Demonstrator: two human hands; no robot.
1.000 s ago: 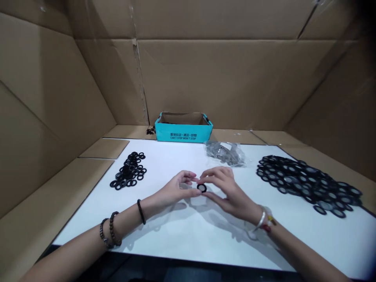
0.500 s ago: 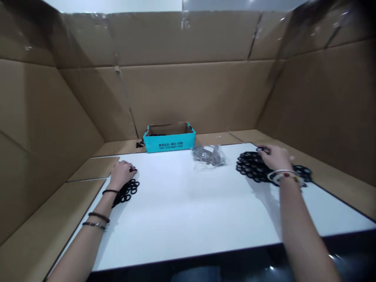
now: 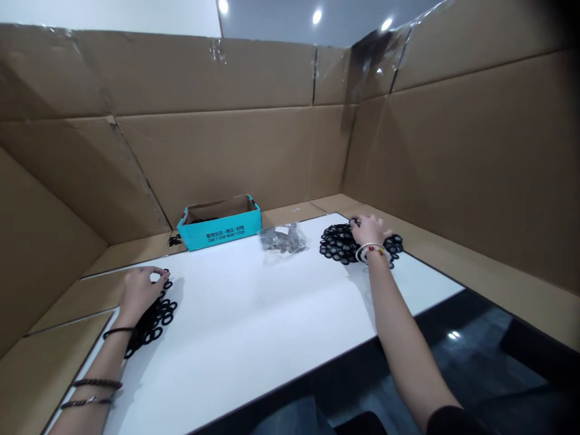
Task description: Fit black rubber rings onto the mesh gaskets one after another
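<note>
My left hand (image 3: 139, 295) is above the left side of the white table, thumb and forefinger pinched on a small black ring (image 3: 166, 272). Under and beside that hand lies a group of black rings (image 3: 156, 317), partly hidden by my wrist. My right hand (image 3: 369, 231) is at the far right, over a larger, wider heap of black rings (image 3: 338, 244). Its fingertips are closed on one black ring (image 3: 354, 223) at the heap's far edge. Palm and bracelets cover part of this heap.
A turquoise open-topped box (image 3: 220, 229) with dark items inside stands at the table's back edge. Small black pieces (image 3: 174, 240) lie left of it. A clear plastic bag (image 3: 284, 240) rests to its right. Cardboard walls (image 3: 217, 142) enclose the white table (image 3: 254, 320).
The view has turned to the right, so everything sits further left. My left thumb and forefinger now form a rounder pinch, beside rings at the group's far end. My right hand stays over its heap.
</note>
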